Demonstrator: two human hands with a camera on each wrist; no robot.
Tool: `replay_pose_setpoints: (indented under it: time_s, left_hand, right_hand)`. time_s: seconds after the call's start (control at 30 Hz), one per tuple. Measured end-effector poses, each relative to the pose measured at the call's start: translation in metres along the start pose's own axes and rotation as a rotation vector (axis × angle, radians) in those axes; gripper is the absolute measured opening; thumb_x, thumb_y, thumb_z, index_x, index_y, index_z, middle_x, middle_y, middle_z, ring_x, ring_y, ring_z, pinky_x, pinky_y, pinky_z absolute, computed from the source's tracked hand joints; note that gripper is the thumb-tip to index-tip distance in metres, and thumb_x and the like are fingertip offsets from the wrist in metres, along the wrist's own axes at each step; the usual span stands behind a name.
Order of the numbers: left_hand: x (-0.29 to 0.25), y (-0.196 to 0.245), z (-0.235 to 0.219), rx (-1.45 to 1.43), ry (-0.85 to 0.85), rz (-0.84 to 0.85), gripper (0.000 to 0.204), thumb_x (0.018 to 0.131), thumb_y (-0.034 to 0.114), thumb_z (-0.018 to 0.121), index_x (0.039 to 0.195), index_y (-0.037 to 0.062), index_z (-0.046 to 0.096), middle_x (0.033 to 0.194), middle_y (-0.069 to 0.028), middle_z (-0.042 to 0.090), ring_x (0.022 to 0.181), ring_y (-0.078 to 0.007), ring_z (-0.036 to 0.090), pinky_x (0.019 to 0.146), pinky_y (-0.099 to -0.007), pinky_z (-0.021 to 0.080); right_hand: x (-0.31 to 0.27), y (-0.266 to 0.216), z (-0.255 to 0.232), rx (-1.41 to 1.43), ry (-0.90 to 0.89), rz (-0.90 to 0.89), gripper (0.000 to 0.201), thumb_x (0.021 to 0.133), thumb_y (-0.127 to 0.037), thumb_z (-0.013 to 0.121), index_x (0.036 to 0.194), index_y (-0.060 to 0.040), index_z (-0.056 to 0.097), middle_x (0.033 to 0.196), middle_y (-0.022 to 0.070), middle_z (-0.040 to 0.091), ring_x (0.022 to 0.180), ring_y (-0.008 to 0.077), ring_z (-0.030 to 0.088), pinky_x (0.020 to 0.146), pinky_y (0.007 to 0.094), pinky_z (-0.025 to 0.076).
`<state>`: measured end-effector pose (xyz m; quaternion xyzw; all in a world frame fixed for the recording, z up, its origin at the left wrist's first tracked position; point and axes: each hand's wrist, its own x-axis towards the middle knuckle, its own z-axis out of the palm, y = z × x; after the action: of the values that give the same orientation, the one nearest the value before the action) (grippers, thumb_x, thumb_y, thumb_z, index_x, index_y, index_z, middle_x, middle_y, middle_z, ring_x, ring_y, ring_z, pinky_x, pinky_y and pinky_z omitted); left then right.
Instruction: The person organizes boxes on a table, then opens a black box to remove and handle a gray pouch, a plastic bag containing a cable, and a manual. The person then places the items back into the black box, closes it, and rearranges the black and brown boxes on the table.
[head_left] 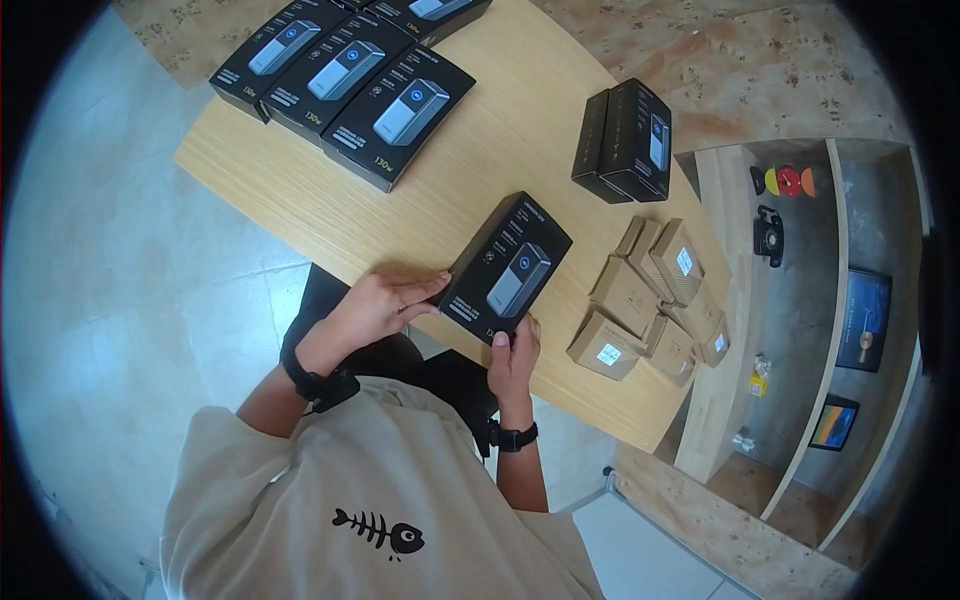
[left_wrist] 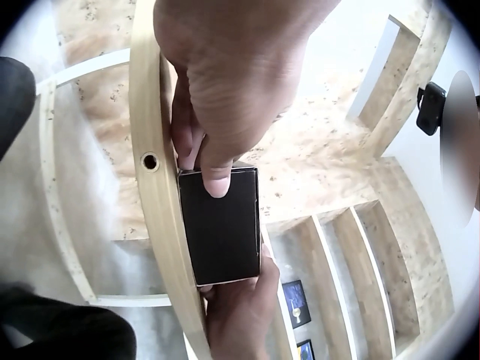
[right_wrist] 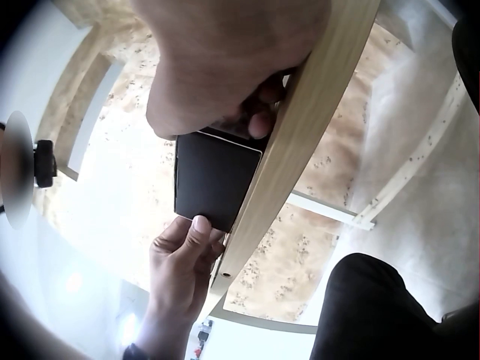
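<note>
A black printed box [head_left: 505,238] is held at the near edge of the worktop [head_left: 480,140], its product picture facing up. Its long axis is slanted away from the body and to the right, so most of its length lies ahead of the hands, with the near end turned towards the body. Whether its underside is fully supported by the worktop cannot be told.

The box is gripped by both hands, which are set apart. The near left corner is held by the left hand [head_left: 378,306], with the thumb laid on the end face and the fingers against the side. The near right corner is held by the right hand [head_left: 515,367], its thumb at the near end and its fingers round the side. Neither hand is judged clearly nearer, as both are in contact with the box.

Farther off to the left, a group of black boxes [head_left: 318,92] is laid closely together, printed faces up. Ahead and to the right, a pair of black boxes [head_left: 622,145] is placed side by side. Nearer on the right, small brown cartons [head_left: 626,296] are loosely heaped. Beyond the worktop, a shelf unit [head_left: 718,300] is seen, on which a black telephone [head_left: 768,238] is set.
</note>
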<state>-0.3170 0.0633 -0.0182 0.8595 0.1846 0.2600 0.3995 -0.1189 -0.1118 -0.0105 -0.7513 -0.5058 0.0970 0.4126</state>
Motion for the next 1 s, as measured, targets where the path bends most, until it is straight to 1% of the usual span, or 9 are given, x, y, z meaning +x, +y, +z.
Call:
replay_pose_setpoints:
  time_s: [0.2, 0.5, 0.57, 0.6, 0.7, 0.83, 0.87, 0.93, 1.0]
  left_hand:
    - [0.003, 0.004, -0.004, -0.008, 0.0, -0.008, 0.051, 0.089, 0.022, 0.081, 0.137, 0.0097, 0.071, 0.107, -0.0142, 0.077, 0.086, -0.0344, 0.073, 0.079, -0.0392, 0.061]
    - [0.01, 0.006, -0.012, -0.027, -0.008, -0.012, 0.047, 0.091, 0.012, 0.077, 0.136, 0.0074, 0.07, 0.11, -0.0135, 0.076, 0.095, -0.0337, 0.073, 0.085, -0.0397, 0.06]
    - [0.016, 0.007, -0.018, -0.041, -0.028, -0.007, 0.046, 0.091, 0.008, 0.075, 0.136, 0.0067, 0.07, 0.111, -0.0134, 0.075, 0.099, -0.0331, 0.071, 0.089, -0.0397, 0.059]
    - [0.019, 0.008, -0.021, -0.054, -0.048, -0.002, 0.046, 0.091, 0.004, 0.072, 0.136, 0.0061, 0.07, 0.113, -0.0133, 0.074, 0.102, -0.0325, 0.07, 0.092, -0.0396, 0.058]
    - [0.024, 0.008, -0.026, 0.012, -0.031, 0.024, 0.046, 0.089, -0.003, 0.067, 0.135, 0.0048, 0.07, 0.117, -0.0134, 0.072, 0.108, -0.0325, 0.067, 0.099, -0.0406, 0.055]
    - [0.021, 0.004, -0.027, 0.023, -0.026, -0.031, 0.048, 0.086, -0.006, 0.065, 0.133, 0.0061, 0.07, 0.121, -0.0141, 0.07, 0.11, -0.0363, 0.066, 0.098, -0.0432, 0.054]
    - [0.021, 0.003, -0.028, 0.022, -0.054, -0.034, 0.051, 0.087, -0.002, 0.068, 0.138, 0.006, 0.067, 0.123, -0.0144, 0.07, 0.113, -0.0356, 0.065, 0.101, -0.0431, 0.054]
    - [0.022, 0.007, -0.028, 0.023, -0.081, -0.04, 0.056, 0.088, 0.003, 0.071, 0.143, 0.0059, 0.063, 0.126, -0.0148, 0.069, 0.117, -0.0349, 0.065, 0.103, -0.0429, 0.053]
    - [0.025, 0.018, -0.027, -0.038, 0.016, 0.011, 0.073, 0.086, 0.01, 0.077, 0.154, 0.0079, 0.052, 0.132, -0.0155, 0.066, 0.122, -0.036, 0.064, 0.106, -0.0439, 0.052]
  right_hand:
    - [-0.002, 0.004, -0.001, 0.026, -0.026, -0.005, 0.044, 0.101, -0.039, 0.057, 0.117, 0.0007, 0.063, 0.083, 0.0145, 0.051, 0.076, 0.033, 0.047, 0.073, 0.0446, 0.038]
    - [-0.016, 0.021, 0.002, 0.057, 0.001, 0.063, 0.032, 0.1, -0.033, 0.06, 0.098, -0.0012, 0.055, 0.081, 0.0117, 0.047, 0.075, 0.0284, 0.044, 0.071, 0.041, 0.038]
    - [-0.021, 0.02, 0.004, 0.212, 0.044, 0.257, 0.026, 0.098, -0.025, 0.064, 0.096, -0.0021, 0.053, 0.083, 0.0099, 0.048, 0.077, 0.0242, 0.047, 0.072, 0.0376, 0.04]
    - [-0.02, 0.018, 0.003, 0.21, 0.043, 0.257, 0.026, 0.098, -0.025, 0.064, 0.096, -0.0021, 0.053, 0.083, 0.0099, 0.048, 0.077, 0.0242, 0.047, 0.072, 0.0376, 0.04]
    - [-0.015, 0.007, 0.001, 0.193, 0.038, 0.253, 0.022, 0.098, -0.019, 0.066, 0.104, -0.0023, 0.053, 0.088, 0.0062, 0.051, 0.08, 0.0187, 0.049, 0.074, 0.0337, 0.042]
    - [-0.001, -0.013, 0.007, 0.338, 0.117, 0.296, 0.041, 0.1, -0.018, 0.065, 0.132, -0.0002, 0.048, 0.105, 0.006, 0.058, 0.086, 0.0144, 0.05, 0.079, 0.0303, 0.044]
    - [0.001, -0.014, 0.008, 0.36, 0.128, 0.279, 0.051, 0.1, -0.018, 0.065, 0.143, 0.0006, 0.044, 0.111, 0.0063, 0.059, 0.088, 0.0131, 0.051, 0.081, 0.029, 0.045]
    - [0.003, -0.005, 0.007, 0.37, 0.114, 0.256, 0.052, 0.102, -0.018, 0.062, 0.148, -0.0007, 0.043, 0.118, 0.0057, 0.058, 0.093, 0.0132, 0.051, 0.084, 0.0287, 0.045]
    - [0.013, 0.001, 0.003, 0.382, 0.101, 0.231, 0.054, 0.104, -0.017, 0.06, 0.153, -0.0021, 0.042, 0.124, 0.0051, 0.057, 0.098, 0.0133, 0.052, 0.086, 0.0284, 0.044]
